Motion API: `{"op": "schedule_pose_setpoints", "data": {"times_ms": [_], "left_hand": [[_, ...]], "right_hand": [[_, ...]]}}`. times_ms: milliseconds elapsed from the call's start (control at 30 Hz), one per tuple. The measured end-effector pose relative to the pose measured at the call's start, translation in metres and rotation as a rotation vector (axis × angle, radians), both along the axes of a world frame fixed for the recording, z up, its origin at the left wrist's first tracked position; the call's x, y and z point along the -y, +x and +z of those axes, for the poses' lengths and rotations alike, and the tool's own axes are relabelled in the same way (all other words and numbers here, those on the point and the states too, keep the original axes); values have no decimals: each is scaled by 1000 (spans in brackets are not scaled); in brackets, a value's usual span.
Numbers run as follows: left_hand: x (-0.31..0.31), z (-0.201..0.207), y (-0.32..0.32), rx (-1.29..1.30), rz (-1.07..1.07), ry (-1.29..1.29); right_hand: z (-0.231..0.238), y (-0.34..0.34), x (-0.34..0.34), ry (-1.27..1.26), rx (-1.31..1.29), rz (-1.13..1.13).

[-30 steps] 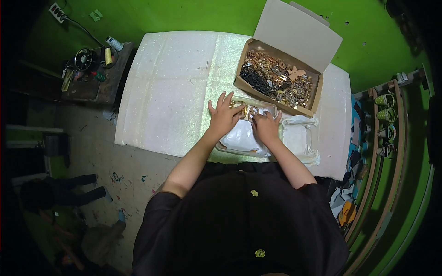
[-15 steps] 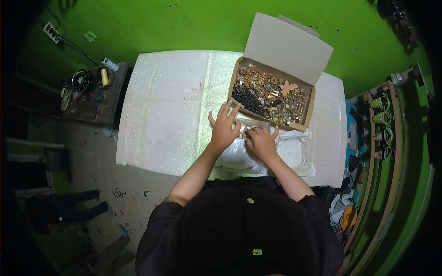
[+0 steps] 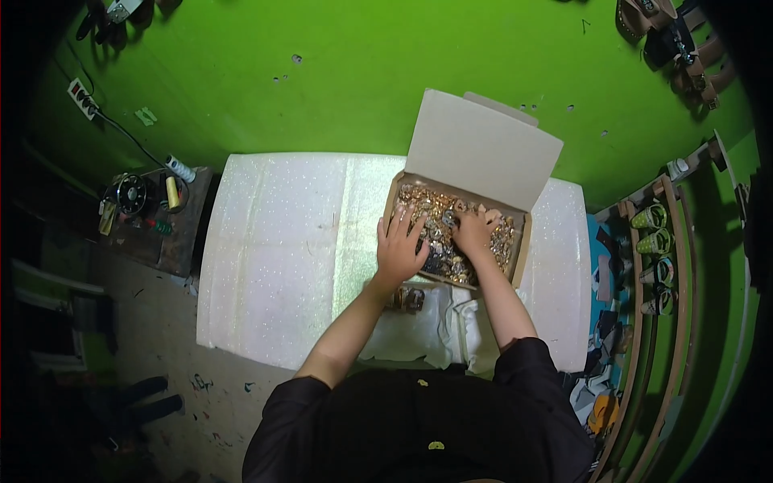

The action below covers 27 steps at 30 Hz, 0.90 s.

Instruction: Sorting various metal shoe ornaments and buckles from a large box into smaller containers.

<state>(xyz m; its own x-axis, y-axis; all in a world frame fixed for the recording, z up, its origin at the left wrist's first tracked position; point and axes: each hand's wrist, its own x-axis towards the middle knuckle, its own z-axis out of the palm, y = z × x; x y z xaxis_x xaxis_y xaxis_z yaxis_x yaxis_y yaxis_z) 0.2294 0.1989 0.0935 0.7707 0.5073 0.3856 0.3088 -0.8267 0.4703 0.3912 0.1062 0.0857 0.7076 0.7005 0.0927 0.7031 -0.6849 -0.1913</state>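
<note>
An open cardboard box [image 3: 526, 251] on the table holds a heap of small shiny pieces [image 3: 439, 233], mostly gold and silver, some dark. My left hand [image 3: 398, 249] lies over the left part of the heap, fingers spread and apart. Farther right, my right hand [image 3: 473, 235] reaches down into the pieces with bent fingers. Its fingertips are partly hidden, so what they pinch cannot be made out. In front of the box, partly behind my left forearm, sits a small dark, shiny object [image 3: 411, 300]. Beside it is a crumpled white wrapping [image 3: 431, 322].
The box's lid [image 3: 483, 149] stands raised toward the green wall [image 3: 338, 80]. A glittery white cover [image 3: 266, 258] spreads over the table. A small side table [image 3: 165, 241] with thread spools is at left. At right, a wooden rack [image 3: 672, 233] holds sandals.
Both hands have moved forward from the white wrapping into the box. The dark object by the wrapping now shows. The whole view has tilted up, so the table sits lower.
</note>
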Motion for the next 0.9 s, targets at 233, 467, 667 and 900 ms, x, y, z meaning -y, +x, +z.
{"op": "schedule_pose_setpoints", "data": {"times_ms": [233,467,667,900], "left_hand": [[-3,-4,3,30,57,36],[-3,-4,6,57,79,31],[-5,-14,8,10,64,-15],[-5,-9,9,-87,18,-57]], "right_hand": [[-20,8,0,1,-19,87],[-30,18,3,225,-143,-64],[-35,31,15,552,-649,-62],[-22,0,33,545,-919,19]]}}
